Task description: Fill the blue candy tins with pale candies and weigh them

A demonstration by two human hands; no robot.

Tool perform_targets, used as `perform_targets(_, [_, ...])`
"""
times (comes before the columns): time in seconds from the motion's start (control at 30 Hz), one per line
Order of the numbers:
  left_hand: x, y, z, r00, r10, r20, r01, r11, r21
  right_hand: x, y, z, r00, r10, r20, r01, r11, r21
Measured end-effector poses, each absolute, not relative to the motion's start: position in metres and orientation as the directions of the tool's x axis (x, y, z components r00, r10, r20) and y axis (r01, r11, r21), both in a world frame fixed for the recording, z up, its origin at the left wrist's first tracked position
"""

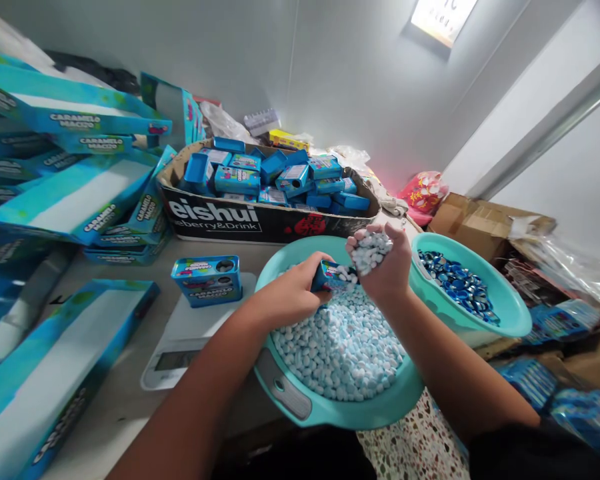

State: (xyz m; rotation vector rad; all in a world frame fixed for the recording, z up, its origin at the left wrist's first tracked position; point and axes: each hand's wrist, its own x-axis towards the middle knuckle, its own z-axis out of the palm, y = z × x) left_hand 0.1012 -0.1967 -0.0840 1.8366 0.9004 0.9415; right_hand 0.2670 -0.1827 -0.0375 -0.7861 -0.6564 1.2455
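My left hand [293,290] is closed round a small blue candy box [333,275], held open over a teal bowl [350,407] full of small white-blue candies [343,353]. My right hand [383,263] is cupped just above the box's mouth, closed on a handful of the same candies [373,248]. Some candies lie at the box's opening.
A filled blue box [207,280] stands on a white scale [185,333] to the left. A black carton [260,213] behind holds several blue boxes. A second teal bowl [500,313] with blue caps sits right. Flat blue display cartons [75,200] are stacked left.
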Motion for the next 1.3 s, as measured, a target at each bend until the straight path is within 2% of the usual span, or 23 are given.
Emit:
perform_targets(0.13, [0.101, -0.196, -0.084, 0.445, 0.862, 0.244, 0.161, -0.345, 0.924, 0.269, -0.182, -0.039, 0.178, 0.983, 0.045, -0.529, 0.135, -0.838])
perform_targets(0.43, [0.100, -0.197, -0.077, 0.508, 0.844, 0.172, 0.208, -0.314, 0.926, 0.264, -0.189, -0.039, 0.117, 0.981, 0.155, -0.440, 0.191, -0.877])
perform_targets(0.73, [0.100, -0.195, -0.080, 0.479, 0.843, 0.247, 0.218, -0.386, 0.896, 0.266, -0.191, -0.043, 0.030, 0.948, 0.318, -0.236, 0.315, -0.919])
perform_targets(1.2, [0.098, -0.195, -0.080, 0.516, 0.809, 0.280, 0.118, -0.391, 0.913, 0.264, -0.199, -0.047, -0.053, 0.825, 0.563, 0.123, 0.565, -0.816])
perform_targets(1.3, [0.098, -0.195, -0.082, 0.515, 0.816, 0.263, 0.085, -0.353, 0.932, 0.266, -0.201, -0.047, -0.042, 0.819, 0.572, 0.095, 0.574, -0.814])
